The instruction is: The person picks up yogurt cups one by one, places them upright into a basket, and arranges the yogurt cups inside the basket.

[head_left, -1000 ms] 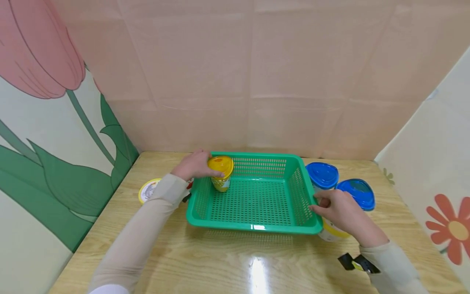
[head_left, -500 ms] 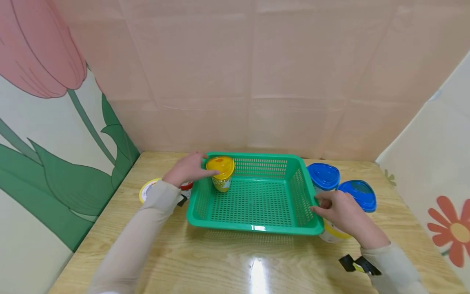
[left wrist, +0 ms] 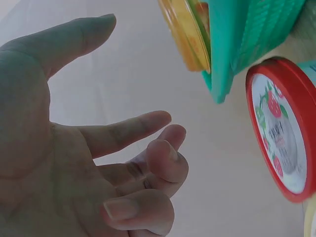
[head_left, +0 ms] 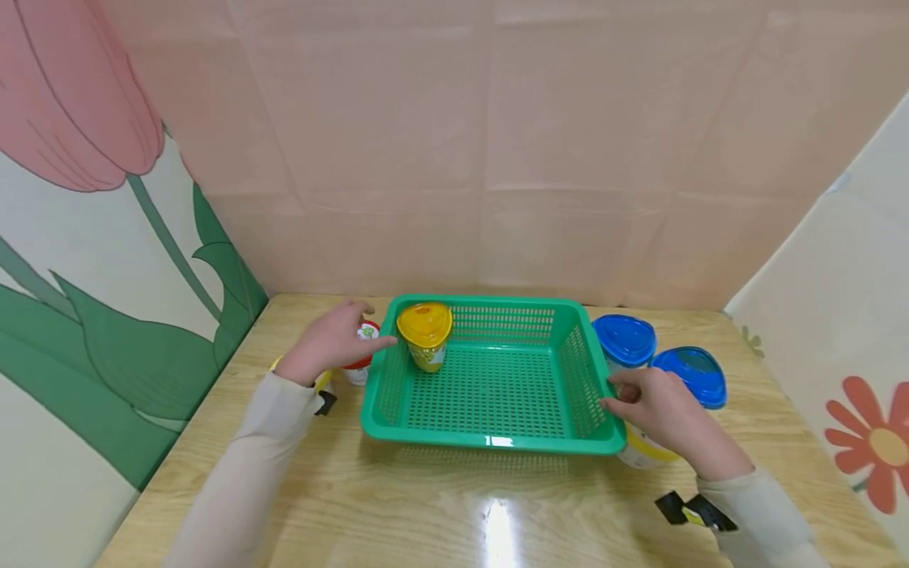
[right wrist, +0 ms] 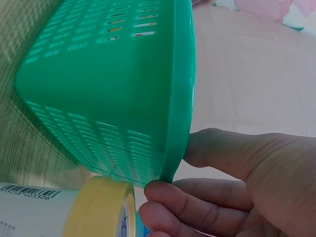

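Observation:
A green plastic basket (head_left: 497, 443) stands on the table with a yellow-lidded cup (head_left: 426, 323) upright in its back left corner. My left hand (head_left: 328, 341) is in the air left of the basket, thumb stretched out, other fingers loosely bent and holding nothing. Just beyond and below it stands a tub with a red lid (left wrist: 281, 131), strawberries pictured on top. My right hand (head_left: 656, 406) pinches the basket's right rim between thumb and fingers. Under that hand is a white tub with a yellow lid (right wrist: 101, 210), partly hidden.
Two blue-lidded containers (head_left: 625, 338) stand to the right of the basket, close together. Another yellow-lidded tub (head_left: 323, 382) is mostly covered by my left wrist. A pink backdrop (head_left: 483, 158) closes off the table's far edge.
My left hand has let go of the yellow-lidded cup and moved left, out over the basket's edge. The cup stays in the basket. My right hand keeps its place on the rim.

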`<action>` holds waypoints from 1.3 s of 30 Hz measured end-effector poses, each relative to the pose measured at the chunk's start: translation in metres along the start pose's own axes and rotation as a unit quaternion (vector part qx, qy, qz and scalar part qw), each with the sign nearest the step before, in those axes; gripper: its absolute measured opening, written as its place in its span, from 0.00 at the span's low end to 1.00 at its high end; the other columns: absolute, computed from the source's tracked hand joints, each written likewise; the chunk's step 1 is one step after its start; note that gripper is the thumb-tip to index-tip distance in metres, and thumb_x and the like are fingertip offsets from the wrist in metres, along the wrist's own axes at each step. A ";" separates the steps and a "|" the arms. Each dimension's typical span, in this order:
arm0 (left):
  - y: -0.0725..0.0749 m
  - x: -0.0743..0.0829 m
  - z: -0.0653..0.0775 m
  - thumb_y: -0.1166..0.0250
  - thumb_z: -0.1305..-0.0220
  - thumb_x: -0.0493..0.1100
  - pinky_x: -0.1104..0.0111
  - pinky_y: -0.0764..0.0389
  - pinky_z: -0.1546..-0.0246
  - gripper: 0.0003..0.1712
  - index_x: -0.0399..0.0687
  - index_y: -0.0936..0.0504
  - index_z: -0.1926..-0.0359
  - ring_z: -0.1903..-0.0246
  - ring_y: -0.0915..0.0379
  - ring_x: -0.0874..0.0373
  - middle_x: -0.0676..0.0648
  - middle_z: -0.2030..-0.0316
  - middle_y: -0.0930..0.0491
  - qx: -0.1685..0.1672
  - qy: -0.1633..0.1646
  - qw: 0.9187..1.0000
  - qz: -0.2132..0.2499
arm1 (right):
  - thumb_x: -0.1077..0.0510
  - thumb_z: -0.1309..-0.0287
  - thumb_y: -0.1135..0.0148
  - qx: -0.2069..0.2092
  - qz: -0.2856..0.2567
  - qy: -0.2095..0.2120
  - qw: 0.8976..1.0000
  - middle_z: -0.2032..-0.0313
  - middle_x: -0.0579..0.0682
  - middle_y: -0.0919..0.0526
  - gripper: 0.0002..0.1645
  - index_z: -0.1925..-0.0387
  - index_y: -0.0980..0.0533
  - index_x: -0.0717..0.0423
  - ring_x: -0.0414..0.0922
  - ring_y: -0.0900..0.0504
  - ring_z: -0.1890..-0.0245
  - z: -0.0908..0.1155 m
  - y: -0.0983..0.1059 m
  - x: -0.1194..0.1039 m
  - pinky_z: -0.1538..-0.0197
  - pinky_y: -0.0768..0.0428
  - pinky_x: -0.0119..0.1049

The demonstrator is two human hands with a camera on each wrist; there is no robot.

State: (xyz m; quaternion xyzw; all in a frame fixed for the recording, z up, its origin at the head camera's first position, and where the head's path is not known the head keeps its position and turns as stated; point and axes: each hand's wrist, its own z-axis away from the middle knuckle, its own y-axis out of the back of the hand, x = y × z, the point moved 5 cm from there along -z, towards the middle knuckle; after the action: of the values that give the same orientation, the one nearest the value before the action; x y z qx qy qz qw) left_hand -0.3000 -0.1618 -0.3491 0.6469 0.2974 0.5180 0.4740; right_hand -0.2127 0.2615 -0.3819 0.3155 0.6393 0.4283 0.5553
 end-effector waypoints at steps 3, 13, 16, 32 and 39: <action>0.002 -0.007 0.010 0.34 0.38 0.64 0.51 0.21 0.51 0.43 0.36 0.28 0.36 0.51 0.26 0.44 0.36 0.42 0.26 0.005 0.006 1.000 0.004 | 0.57 0.42 0.29 0.002 -0.001 0.003 1.000 0.75 0.45 0.21 0.25 0.48 0.20 0.70 0.42 0.29 0.76 0.000 -0.001 0.000 0.76 0.30 0.32; 0.007 -0.037 0.043 0.31 0.39 0.59 0.55 0.20 0.60 0.38 0.33 0.24 0.42 0.58 0.26 0.46 0.35 0.52 0.24 0.029 0.025 0.999 0.000 | 0.56 0.42 0.29 0.007 0.000 0.007 1.000 0.75 0.45 0.22 0.24 0.49 0.20 0.69 0.42 0.29 0.76 -0.001 -0.001 -0.001 0.76 0.30 0.32; 0.006 -0.049 0.052 0.31 0.40 0.60 0.50 0.20 0.56 0.40 0.31 0.25 0.40 0.56 0.25 0.43 0.33 0.50 0.24 0.032 0.038 0.999 -0.012 | 0.56 0.42 0.29 0.006 0.000 0.009 1.000 0.75 0.45 0.21 0.24 0.49 0.20 0.69 0.42 0.29 0.76 -0.002 0.000 -0.002 0.76 0.29 0.32; 0.004 -0.092 0.075 0.32 0.41 0.65 0.50 0.20 0.58 0.47 0.28 0.28 0.39 0.55 0.27 0.41 0.31 0.48 0.26 0.048 0.082 0.995 -0.001 | 0.56 0.41 0.29 0.003 0.002 0.004 1.000 0.75 0.45 0.21 0.25 0.48 0.20 0.70 0.42 0.28 0.76 -0.002 0.002 -0.002 0.76 0.29 0.32; 0.001 -0.100 0.079 0.31 0.44 0.69 0.47 0.22 0.56 0.50 0.30 0.26 0.40 0.54 0.29 0.40 0.29 0.46 0.28 0.063 0.098 0.993 -0.007 | 0.55 0.41 0.29 0.002 -0.001 0.002 1.000 0.75 0.44 0.21 0.25 0.48 0.20 0.70 0.42 0.29 0.76 0.001 0.001 0.002 0.76 0.30 0.33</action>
State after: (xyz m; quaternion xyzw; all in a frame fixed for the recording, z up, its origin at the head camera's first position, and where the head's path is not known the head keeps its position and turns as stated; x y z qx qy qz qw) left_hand -0.2539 -0.2739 -0.3887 0.6195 0.3787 0.5562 0.4043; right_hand -0.2121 0.2637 -0.3823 0.3156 0.6415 0.4271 0.5536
